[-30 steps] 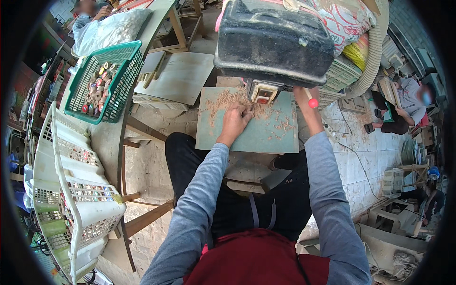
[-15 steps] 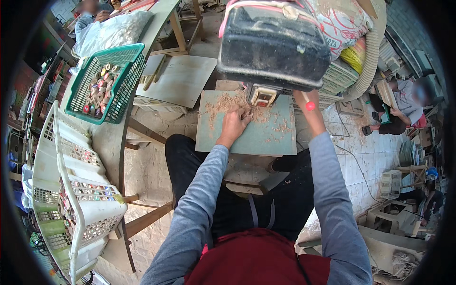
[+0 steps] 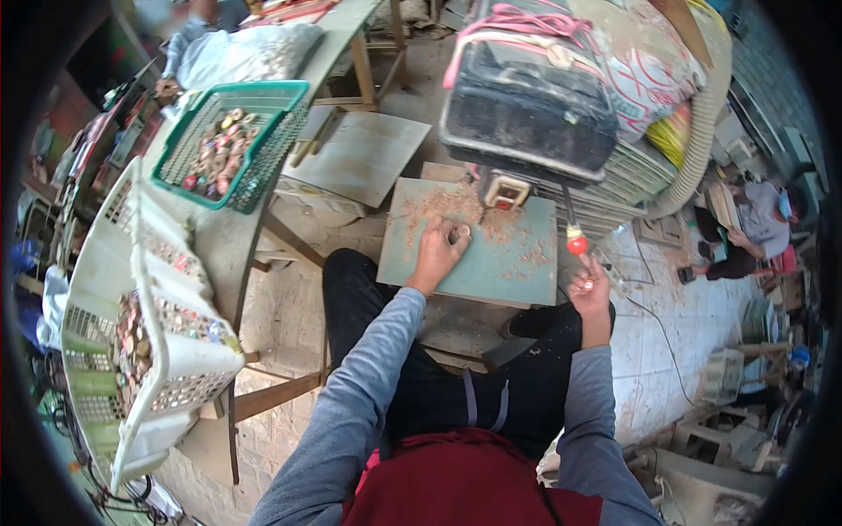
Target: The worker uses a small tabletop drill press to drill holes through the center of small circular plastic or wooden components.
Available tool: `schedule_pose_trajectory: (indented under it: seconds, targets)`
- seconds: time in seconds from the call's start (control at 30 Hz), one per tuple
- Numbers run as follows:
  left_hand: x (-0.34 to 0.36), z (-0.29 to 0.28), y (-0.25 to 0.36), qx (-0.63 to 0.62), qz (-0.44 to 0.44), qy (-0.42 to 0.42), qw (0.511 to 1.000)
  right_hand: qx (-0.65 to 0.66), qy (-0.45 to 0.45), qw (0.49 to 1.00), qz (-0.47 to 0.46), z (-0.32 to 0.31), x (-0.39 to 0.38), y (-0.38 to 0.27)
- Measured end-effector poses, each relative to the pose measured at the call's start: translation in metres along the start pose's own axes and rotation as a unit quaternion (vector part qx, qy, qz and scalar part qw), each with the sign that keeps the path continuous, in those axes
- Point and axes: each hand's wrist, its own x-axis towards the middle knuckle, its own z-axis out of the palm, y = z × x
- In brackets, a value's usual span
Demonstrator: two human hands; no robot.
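My left hand (image 3: pixel 438 252) is closed on a small round wooden piece (image 3: pixel 463 231), over a grey-green board (image 3: pixel 474 272) strewn with shavings. Above it is a black, dusty machine housing (image 3: pixel 526 123) with pink cord on top and a switch box (image 3: pixel 505 193) underneath. A lever with a red ball knob (image 3: pixel 576 244) hangs at the housing's right. Just below that knob, my right hand (image 3: pixel 588 294) has its fingertips raised toward it and holds a small pale-and-red disc (image 3: pixel 588 286).
A green basket (image 3: pixel 279 95) of small discs sits on the left table (image 3: pixel 217 250); a white basket (image 3: pixel 171 386) is below it. Sacks (image 3: pixel 636 88) and a hose (image 3: pixel 697 158) flank the machine. A seated co-worker (image 3: pixel 763 223) is at right, another person (image 3: pixel 189 35) at upper left.
My right hand has come away from beside the housing, down toward me. The red knob sits lower. The round piece in my left hand now shows. The view has shifted slightly.
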Motion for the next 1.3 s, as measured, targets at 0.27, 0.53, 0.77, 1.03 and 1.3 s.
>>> schedule_pose_trajectory:
  seconds: [0.27,0.53,0.77,1.03,1.3]
  targets:
    - [0.078,-0.11,0.11,-0.303,-0.033,0.286,0.908,-0.076,0.068,0.995,0.013,-0.026,0.019,0.002]
    - [0.075,-0.139,0.125,-0.603,-0.191,0.231,0.74,-0.057,0.102,0.993,-0.008,-0.007,0.01,0.004]
    - [-0.03,-0.015,0.057,-0.382,-0.272,-0.041,0.882,-0.039,-0.049,0.998,-0.028,0.004,-0.009,0.014]
    - [-0.056,0.023,0.073,-0.265,-0.154,-0.171,0.937,-0.233,-0.16,0.95,0.129,0.058,-0.031,0.026]
    - [-0.07,0.027,0.096,-0.197,-0.004,-0.21,0.958,-0.276,-0.206,0.924,0.165,0.064,-0.04,0.035]
